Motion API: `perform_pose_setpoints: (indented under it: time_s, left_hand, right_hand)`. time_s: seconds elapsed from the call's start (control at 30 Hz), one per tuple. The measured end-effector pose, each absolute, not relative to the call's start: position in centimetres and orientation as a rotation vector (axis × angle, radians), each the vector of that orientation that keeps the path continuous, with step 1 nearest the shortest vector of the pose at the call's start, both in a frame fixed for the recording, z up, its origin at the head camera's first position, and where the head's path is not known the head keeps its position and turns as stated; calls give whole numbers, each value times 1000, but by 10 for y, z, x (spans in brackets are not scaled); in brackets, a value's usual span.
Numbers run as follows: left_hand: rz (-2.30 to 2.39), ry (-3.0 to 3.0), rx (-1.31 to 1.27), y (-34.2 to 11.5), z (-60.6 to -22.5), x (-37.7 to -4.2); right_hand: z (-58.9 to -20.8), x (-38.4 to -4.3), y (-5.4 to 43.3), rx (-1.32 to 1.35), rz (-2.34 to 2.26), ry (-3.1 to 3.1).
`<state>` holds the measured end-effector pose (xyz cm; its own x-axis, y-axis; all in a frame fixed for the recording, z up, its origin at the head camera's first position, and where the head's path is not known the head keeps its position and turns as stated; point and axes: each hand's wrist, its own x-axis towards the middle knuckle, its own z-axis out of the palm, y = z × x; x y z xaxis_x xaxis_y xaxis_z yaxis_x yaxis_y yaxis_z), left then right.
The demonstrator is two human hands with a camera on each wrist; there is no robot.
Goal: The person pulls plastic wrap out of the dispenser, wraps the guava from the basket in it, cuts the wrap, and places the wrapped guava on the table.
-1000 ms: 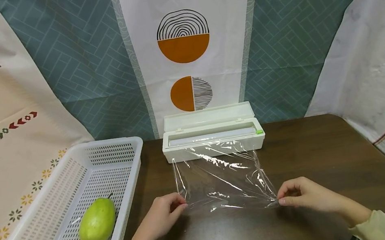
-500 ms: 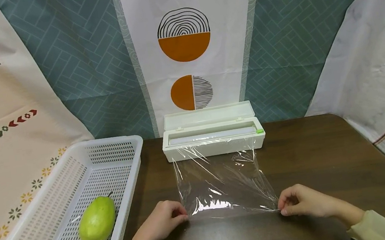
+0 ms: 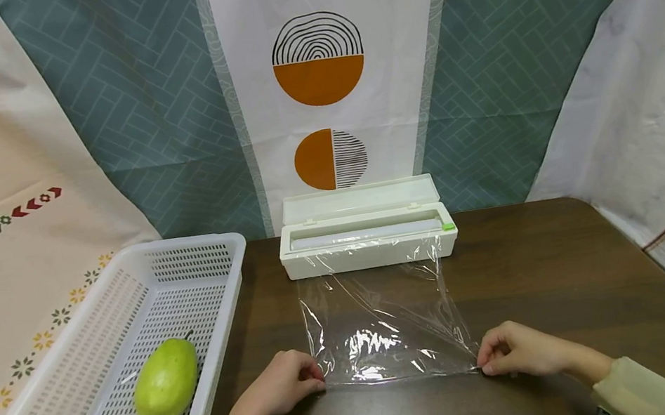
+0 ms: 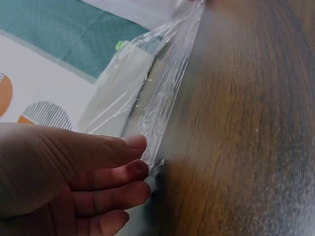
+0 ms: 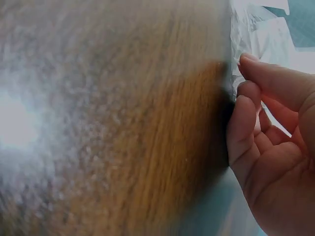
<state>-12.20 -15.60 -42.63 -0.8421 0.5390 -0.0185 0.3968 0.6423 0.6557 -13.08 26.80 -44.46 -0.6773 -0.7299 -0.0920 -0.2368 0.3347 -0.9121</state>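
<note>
A sheet of clear cling film (image 3: 381, 328) stretches from a white dispenser box (image 3: 371, 255) toward the front of the table. The box lid (image 3: 360, 199) stands up, and a white roll (image 3: 365, 235) lies inside. My left hand (image 3: 285, 382) pinches the sheet's near left corner between thumb and index finger; the left wrist view shows this thumb (image 4: 133, 142) at the film's edge. My right hand (image 3: 518, 349) pinches the near right corner, where the film (image 5: 241, 29) bunches at the fingertips. Between both hands the near edge runs nearly straight, just above the table.
To the left stands a white perforated plastic basket (image 3: 234, 306) holding a green pear-shaped fruit (image 3: 167, 381) with a short stem. A green slider (image 3: 449, 226) sits at the box's right end. Patterned cloths (image 3: 167, 117) hang behind the dark wooden table (image 3: 538, 263).
Both hands have come slightly toward the front and lower, drawing the film a little further out. Its surface looks flatter and its near edge straighter. Box and basket have stayed put.
</note>
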Motion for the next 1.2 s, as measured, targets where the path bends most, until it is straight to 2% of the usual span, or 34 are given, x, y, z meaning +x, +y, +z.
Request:
perform_pose_setpoints:
  time_s: [0.47,1.2]
  left_hand:
    - [997,2649,720,-160,-410,-116]
    - [1171,3066,583,-165,-381,-112]
  right_hand:
    - [-442,-126,267,-753,-1352,2086]
    - [-444,-123,266,-735,-1362,2128]
